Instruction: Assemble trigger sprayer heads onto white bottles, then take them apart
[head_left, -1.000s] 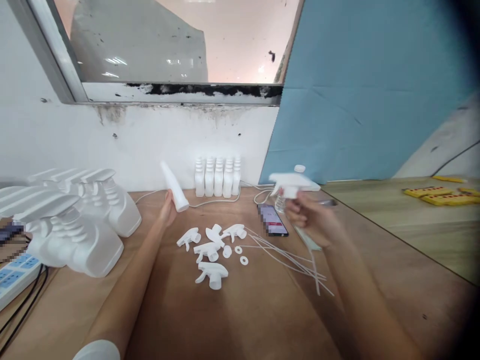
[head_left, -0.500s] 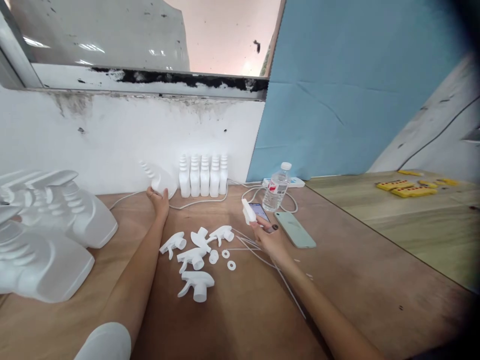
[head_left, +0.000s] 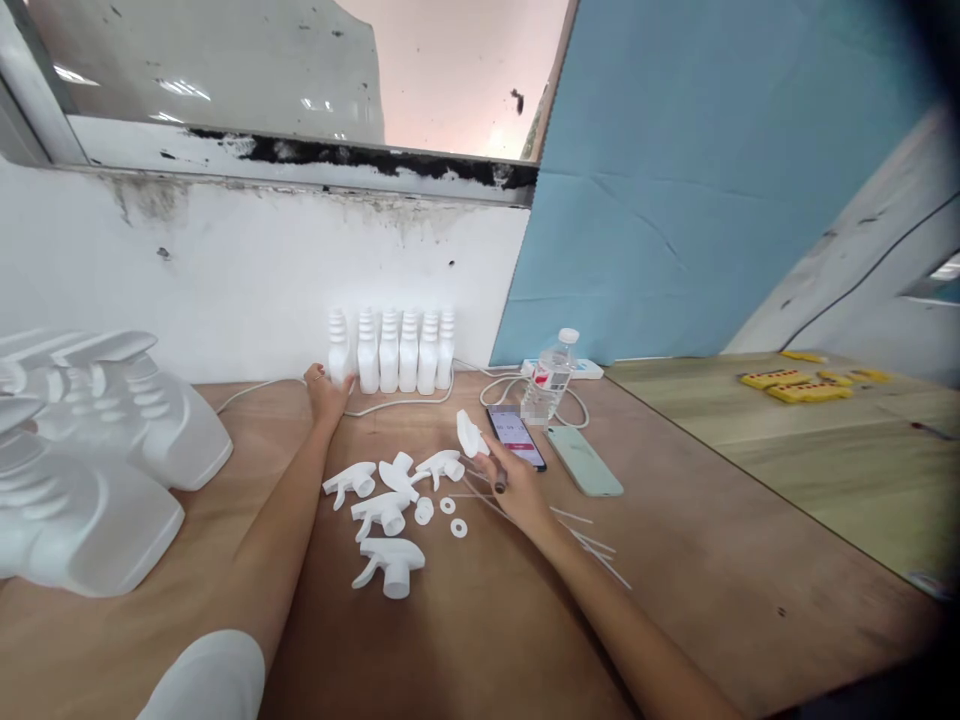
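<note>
At the left end of a row of white bottles (head_left: 409, 355) by the wall, a white bottle (head_left: 339, 345) with a ribbed neck stands upright. My left hand (head_left: 328, 398) is closed around its lower part. My right hand (head_left: 517, 488) grips a white trigger sprayer head (head_left: 471, 436) above the table, along with a dark-tipped thing like a pen (head_left: 501, 482). Several loose trigger sprayer heads (head_left: 395, 562) lie between my arms, beside small white rings (head_left: 458, 528). Thin white tubes (head_left: 592, 545) lie under and beside my right forearm.
Large white bottles (head_left: 112, 500) lie in a pile on the left. A lit phone (head_left: 517, 440), a pale green phone (head_left: 585, 460), a clear water bottle (head_left: 553, 380) and a white cable (head_left: 405, 403) occupy the back right. Yellow parts (head_left: 806, 390) lie on the far-right table.
My left hand has brought the tilted bottle upright and rightward to the end of the row. My right hand has moved left with the sprayer head, and the lit phone shows more.
</note>
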